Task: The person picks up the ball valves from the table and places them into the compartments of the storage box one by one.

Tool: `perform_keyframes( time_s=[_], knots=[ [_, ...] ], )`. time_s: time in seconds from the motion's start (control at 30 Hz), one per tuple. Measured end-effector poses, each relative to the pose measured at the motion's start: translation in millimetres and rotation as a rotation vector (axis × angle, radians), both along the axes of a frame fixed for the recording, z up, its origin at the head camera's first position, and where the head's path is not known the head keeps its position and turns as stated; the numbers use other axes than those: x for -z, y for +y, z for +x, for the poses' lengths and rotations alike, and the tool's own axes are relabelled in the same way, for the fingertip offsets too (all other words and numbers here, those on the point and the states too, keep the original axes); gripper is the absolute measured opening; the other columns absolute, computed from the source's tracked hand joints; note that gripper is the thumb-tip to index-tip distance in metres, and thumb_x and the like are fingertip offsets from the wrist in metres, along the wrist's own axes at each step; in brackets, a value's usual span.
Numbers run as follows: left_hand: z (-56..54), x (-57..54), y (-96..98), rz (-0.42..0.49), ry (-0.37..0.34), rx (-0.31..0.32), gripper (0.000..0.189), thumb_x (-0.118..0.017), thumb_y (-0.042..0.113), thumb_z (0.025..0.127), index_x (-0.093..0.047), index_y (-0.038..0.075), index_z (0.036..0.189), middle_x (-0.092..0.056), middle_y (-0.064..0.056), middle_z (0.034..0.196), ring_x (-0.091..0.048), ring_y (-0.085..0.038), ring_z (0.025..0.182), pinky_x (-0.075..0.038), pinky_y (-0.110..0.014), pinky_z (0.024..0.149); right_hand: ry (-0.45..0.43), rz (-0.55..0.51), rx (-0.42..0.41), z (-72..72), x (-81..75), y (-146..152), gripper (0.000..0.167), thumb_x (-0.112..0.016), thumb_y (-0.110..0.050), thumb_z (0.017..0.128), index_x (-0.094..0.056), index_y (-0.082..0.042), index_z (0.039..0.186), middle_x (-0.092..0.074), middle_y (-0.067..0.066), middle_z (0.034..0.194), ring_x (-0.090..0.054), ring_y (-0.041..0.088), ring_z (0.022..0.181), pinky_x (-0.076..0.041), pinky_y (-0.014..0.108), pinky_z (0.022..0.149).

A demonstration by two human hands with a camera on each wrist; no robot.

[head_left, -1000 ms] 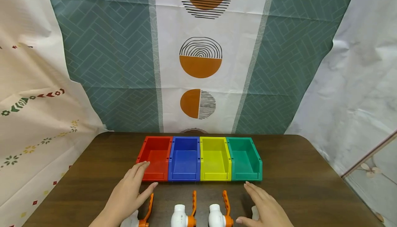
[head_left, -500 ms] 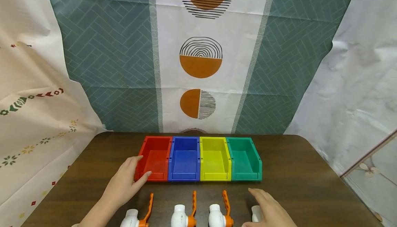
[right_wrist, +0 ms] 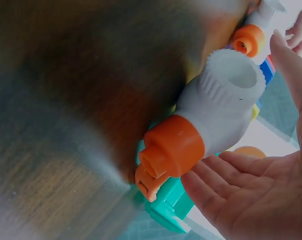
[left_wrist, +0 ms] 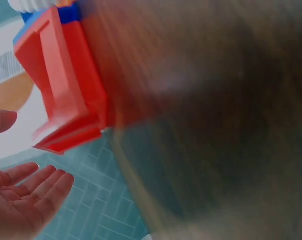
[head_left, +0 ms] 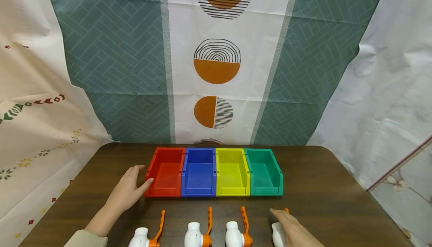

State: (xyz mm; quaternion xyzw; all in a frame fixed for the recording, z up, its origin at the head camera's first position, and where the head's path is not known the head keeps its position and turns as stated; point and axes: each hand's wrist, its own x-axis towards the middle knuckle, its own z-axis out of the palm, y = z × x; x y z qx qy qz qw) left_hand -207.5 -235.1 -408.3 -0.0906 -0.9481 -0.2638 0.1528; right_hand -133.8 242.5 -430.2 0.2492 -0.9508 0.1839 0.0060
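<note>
My left hand is at the left side of the red bin, fingers spread and holding nothing; in the left wrist view its palm shows bare. At the right, my right hand is beside the rightmost white ball valve, partly covering it. The right wrist view shows this valve with its orange collar, the fingers extended close behind it and the thumb apart; contact cannot be told. Farther left stand a valve, another valve and the leftmost valve, with orange handles.
Right of the red bin, a blue bin, a yellow bin and a green bin adjoin in a row. All are on the dark wooden table. Patterned cloth hangs behind the table.
My left hand has drawn left and slightly up, uncovering the leftmost valve. The right hand has shifted a little lower around the rightmost valve. The head view has turned slightly.
</note>
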Motion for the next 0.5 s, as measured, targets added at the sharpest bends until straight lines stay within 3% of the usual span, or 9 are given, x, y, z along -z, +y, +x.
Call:
perform_keyframes(
  time_s=[0.1, 0.3, 0.5],
  knots=[
    [-5.2, 2.7, -3.1, 0.008, -0.026, -0.002, 0.058, -0.063, 0.028, 0.091, -0.044, -0.013, 0.126, -0.051, -0.032, 0.123, -0.051, -0.047, 0.111, -0.045, -0.061, 0.089, -0.008, -0.026, -0.053, -9.6, 23.0, 13.1, 0.092, -0.076, -0.055, 0.072, -0.043, 0.004, 0.134, -0.053, 0.016, 0.128, -0.054, 0.034, 0.11, -0.052, 0.035, 0.085],
    [-12.6, 6.6, -4.0, 0.035, -0.042, 0.006, 0.058, -0.063, 0.026, 0.091, -0.043, -0.015, 0.126, -0.052, -0.034, 0.121, -0.052, -0.047, 0.11, -0.045, -0.061, 0.09, -0.118, -0.015, -0.01, -30.2, 74.5, 39.0, 0.098, -0.071, -0.067, 0.069, -0.04, -0.007, 0.139, -0.051, 0.007, 0.134, -0.052, 0.025, 0.117, -0.051, 0.036, 0.09],
    [-19.1, 9.1, -2.8, 0.062, -0.069, 0.012, 0.059, -0.062, 0.027, 0.091, -0.042, -0.015, 0.127, -0.052, -0.034, 0.122, -0.053, -0.047, 0.109, -0.048, -0.059, 0.089, -0.3, -0.024, 0.01, -40.1, 79.3, 45.4, 0.1, -0.072, -0.067, 0.067, -0.04, -0.007, 0.14, -0.048, 0.008, 0.137, -0.05, 0.031, 0.12, -0.05, 0.041, 0.09]
  ],
)
